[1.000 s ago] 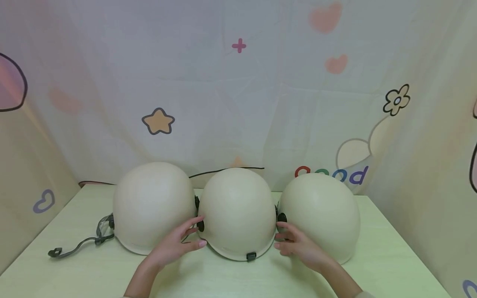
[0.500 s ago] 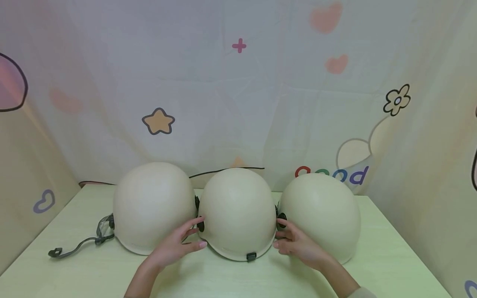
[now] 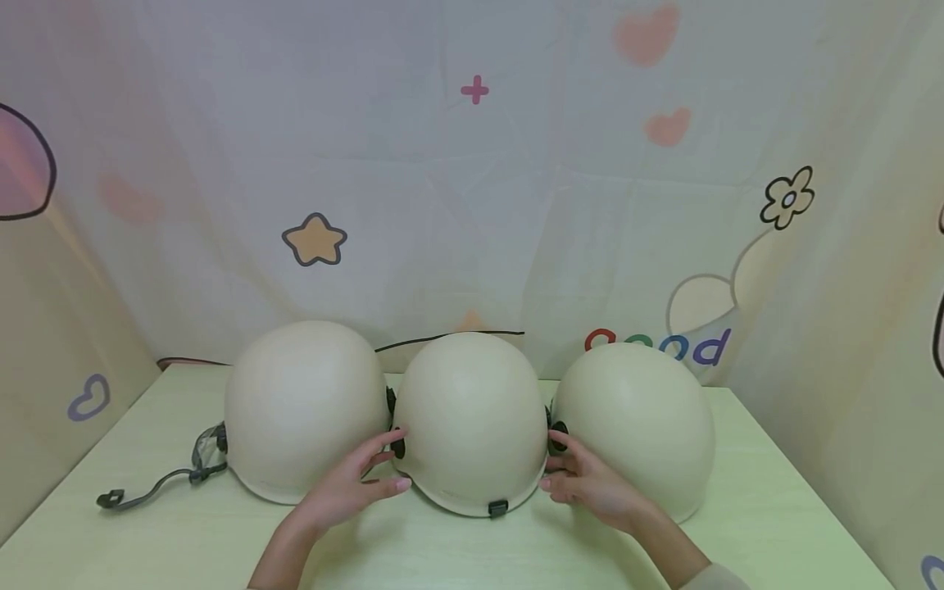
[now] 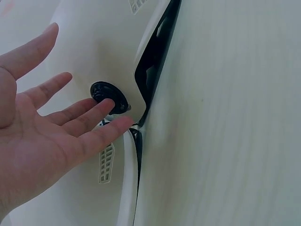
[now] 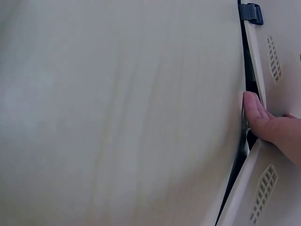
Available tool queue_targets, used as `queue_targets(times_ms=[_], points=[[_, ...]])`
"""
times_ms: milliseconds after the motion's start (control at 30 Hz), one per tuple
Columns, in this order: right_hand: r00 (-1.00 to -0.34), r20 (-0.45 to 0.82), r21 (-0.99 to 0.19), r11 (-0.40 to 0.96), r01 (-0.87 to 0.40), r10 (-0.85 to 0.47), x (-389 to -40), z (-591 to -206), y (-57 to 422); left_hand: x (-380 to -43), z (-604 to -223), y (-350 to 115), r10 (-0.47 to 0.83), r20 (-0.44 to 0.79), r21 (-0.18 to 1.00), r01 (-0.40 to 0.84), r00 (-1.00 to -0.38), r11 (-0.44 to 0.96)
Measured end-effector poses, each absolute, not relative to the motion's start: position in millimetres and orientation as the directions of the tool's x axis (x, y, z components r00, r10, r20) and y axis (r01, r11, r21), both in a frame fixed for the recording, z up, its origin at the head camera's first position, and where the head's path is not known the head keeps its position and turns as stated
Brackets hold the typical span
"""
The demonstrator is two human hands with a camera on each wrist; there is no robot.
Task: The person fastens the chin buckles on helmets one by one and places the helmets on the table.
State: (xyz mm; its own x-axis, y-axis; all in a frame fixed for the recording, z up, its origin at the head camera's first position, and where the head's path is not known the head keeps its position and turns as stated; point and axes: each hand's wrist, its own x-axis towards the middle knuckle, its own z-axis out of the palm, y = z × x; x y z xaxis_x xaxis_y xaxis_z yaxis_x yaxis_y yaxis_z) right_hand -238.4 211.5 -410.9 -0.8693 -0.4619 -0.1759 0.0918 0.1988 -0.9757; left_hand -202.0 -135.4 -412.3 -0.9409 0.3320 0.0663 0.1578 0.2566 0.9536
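Note:
Three cream helmets stand side by side, domes up. The middle helmet (image 3: pixel 472 418) has a black clip (image 3: pixel 498 508) at its front rim. At its left side is my left hand (image 3: pixel 350 483), fingers extended and spread, with fingertips right at a round black knob (image 4: pixel 113 92) in the left wrist view. My right hand (image 3: pixel 597 487) reaches between the middle helmet and the right helmet (image 3: pixel 642 426), its fingers loosely bent by the middle one's rim. In the right wrist view its fingertips partly disappear behind the rims. Behind my left hand sits the left helmet (image 3: pixel 306 401).
A dark chin strap (image 3: pixel 199 474) with a buckle trails from the left helmet across the pale table (image 3: pixel 442 557). Close behind the helmets hangs a printed cloth backdrop (image 3: pixel 472 205), which also runs down both sides.
The right fingertips have shifted very slightly toward the middle helmet. The left hand and all three helmets stay in place.

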Motion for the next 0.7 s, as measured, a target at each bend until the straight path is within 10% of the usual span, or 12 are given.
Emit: queue_targets(times_ms=[700], points=[[-0.896, 0.05, -0.999, -0.026, -0.043, -0.44, -228, -382, 205, -200, -402, -134, 0.309, 0.103, 0.944, 0.191, -0.945, 0.268]])
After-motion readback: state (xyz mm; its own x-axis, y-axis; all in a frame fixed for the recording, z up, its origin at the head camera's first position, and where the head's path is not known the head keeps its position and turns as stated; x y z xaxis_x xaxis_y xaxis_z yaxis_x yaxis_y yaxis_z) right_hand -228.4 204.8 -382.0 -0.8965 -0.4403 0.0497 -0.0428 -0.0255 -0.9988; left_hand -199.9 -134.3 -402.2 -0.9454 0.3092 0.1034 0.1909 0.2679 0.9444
